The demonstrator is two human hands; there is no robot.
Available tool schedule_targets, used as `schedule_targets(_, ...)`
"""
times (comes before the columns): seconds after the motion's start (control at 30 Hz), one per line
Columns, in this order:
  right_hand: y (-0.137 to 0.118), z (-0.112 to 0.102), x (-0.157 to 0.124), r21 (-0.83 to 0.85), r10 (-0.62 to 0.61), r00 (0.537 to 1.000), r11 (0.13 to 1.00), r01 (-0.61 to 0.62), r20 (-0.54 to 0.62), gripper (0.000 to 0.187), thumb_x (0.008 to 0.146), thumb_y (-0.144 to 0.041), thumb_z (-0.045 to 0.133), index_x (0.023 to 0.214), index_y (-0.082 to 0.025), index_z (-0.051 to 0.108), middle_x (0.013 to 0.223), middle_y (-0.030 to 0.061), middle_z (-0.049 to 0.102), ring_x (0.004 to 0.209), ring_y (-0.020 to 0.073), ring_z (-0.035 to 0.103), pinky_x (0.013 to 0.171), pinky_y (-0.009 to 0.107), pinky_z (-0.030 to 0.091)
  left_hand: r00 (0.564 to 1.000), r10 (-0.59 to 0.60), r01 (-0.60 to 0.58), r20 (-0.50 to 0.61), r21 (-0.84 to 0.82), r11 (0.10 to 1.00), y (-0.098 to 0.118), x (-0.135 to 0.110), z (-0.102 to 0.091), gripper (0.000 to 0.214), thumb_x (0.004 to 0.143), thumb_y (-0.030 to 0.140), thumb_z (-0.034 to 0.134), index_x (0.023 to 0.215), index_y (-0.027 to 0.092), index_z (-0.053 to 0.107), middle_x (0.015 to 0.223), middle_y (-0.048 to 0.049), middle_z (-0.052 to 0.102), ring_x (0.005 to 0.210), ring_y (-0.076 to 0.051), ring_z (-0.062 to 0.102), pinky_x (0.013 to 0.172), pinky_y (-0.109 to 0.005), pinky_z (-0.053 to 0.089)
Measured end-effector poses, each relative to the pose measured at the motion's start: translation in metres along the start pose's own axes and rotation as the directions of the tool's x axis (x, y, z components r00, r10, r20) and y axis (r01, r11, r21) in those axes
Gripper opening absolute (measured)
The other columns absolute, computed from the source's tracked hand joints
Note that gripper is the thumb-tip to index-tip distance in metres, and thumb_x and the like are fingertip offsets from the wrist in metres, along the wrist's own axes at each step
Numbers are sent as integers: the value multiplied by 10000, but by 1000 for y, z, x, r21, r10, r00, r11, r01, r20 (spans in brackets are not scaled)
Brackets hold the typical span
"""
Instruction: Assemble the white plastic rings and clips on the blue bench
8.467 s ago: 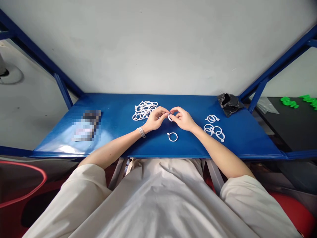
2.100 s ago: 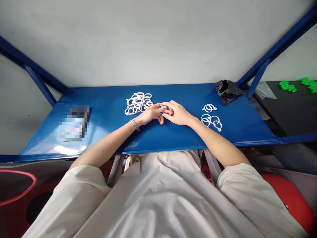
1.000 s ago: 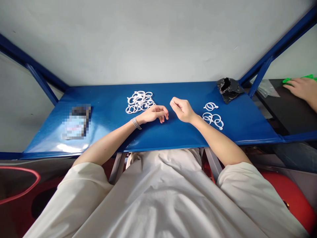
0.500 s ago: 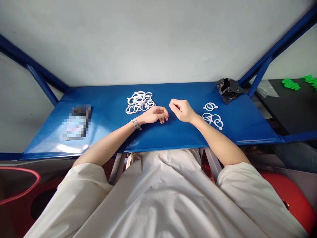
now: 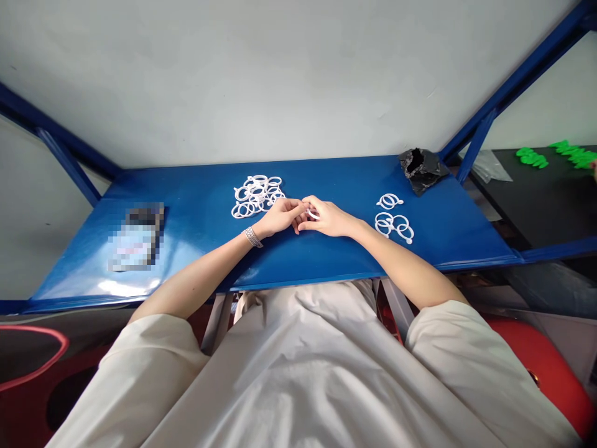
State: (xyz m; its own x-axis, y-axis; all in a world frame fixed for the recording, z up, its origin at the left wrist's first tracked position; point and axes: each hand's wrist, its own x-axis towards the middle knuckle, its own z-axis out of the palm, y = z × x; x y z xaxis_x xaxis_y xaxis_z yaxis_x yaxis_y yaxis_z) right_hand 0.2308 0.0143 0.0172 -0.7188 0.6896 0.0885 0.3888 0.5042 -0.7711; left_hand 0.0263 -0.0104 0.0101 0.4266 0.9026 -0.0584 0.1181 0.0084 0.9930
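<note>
My right hand (image 5: pixel 329 218) is closed on a white plastic ring (image 5: pixel 313 214), part of which shows between its fingers. My left hand (image 5: pixel 282 215), with a silvery bracelet on the wrist, meets it from the other side. Its thumb and fingertips are pinched together at the ring's edge; what exactly they grip is partly hidden. Just behind my left hand lies a heap of white rings (image 5: pixel 257 194), each with a small round tab. Several more rings (image 5: pixel 394 225) lie in a looser group beyond my right forearm.
The blue tabletop (image 5: pixel 186 186) carries a blurred-out flat object (image 5: pixel 137 239) at left and a crumpled black plastic bag (image 5: pixel 422 171) at the back right. Blue frame bars rise at both ends. Green pieces (image 5: pixel 532 157) and a clear bag (image 5: pixel 487 167) lie on a dark neighbouring table.
My hands, apart before, have come together over the table. A white ring now shows between them. The view has shifted slightly, and a bit of another person's hand appears at the far right edge.
</note>
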Motion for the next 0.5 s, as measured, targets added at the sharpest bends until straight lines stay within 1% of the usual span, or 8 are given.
schedule_targets(0.1,2,-4,3,0,-19,998,1000,19,-66,715,787,-537,861,1350,-200,576,1101,75,709,909,226,659,786,342,508,999,28,-25,-25,108,994,0,-1,-2,565,956,695,655,795,154,630,647,-71,713,500,-151,664,480,-246,527)
schedule_targets(0.17,5,-19,2,-57,2,995,998,-8,-97,820,777,-550,875,1452,-207,560,1145,99,698,921,238,665,802,366,536,990,124,-95,-74,315,944,2,-3,-5,488,1002,619,609,829,164,642,662,-58,712,517,-143,644,509,-247,503)
schedule_targets(0.23,9,-44,-3,-154,84,987,983,-105,-137,786,815,-585,841,1464,-216,596,1185,131,696,965,270,679,827,403,561,958,267,-154,-108,591,792,4,-5,-10,380,1014,512,595,866,171,674,683,-51,709,565,-150,631,572,-262,482)
schedule_targets(0.3,14,-78,-14,-273,190,956,929,-249,-223,619,884,-613,768,1341,-200,701,1235,170,702,1083,326,680,920,459,563,919,375,-135,-122,797,589,9,-7,-17,309,1007,428,580,872,175,697,695,-58,699,608,-168,621,615,-286,446)
schedule_targets(0.33,17,-95,-21,-309,264,926,887,-343,-269,599,907,-625,741,1319,-190,717,1246,185,709,1114,349,680,946,483,562,903,407,-100,-137,856,508,11,-7,-21,300,1004,405,567,860,177,698,705,-66,698,623,-179,620,623,-298,427)
schedule_targets(0.37,20,-111,-29,-321,361,879,831,-454,-310,608,914,-639,730,1312,-180,721,1238,195,720,1115,367,688,945,501,569,888,431,-55,-161,892,448,14,-7,-25,300,1004,390,553,844,179,694,725,-76,702,641,-189,624,627,-307,411)
schedule_targets(0.43,28,-139,-44,-297,563,735,678,-672,-379,632,879,-657,772,1258,-153,734,1178,211,743,1051,382,720,897,512,595,857,463,42,-226,926,375,18,-7,-36,304,1000,370,535,809,184,680,784,-96,721,692,-209,643,638,-320,397)
schedule_targets(0.5,36,-156,-56,-248,701,610,559,-791,-368,651,798,-608,883,1200,-116,738,1119,235,754,952,360,740,822,483,615,825,472,153,-311,927,343,22,-7,-48,287,985,348,539,784,188,668,831,-111,730,750,-229,662,657,-330,400)
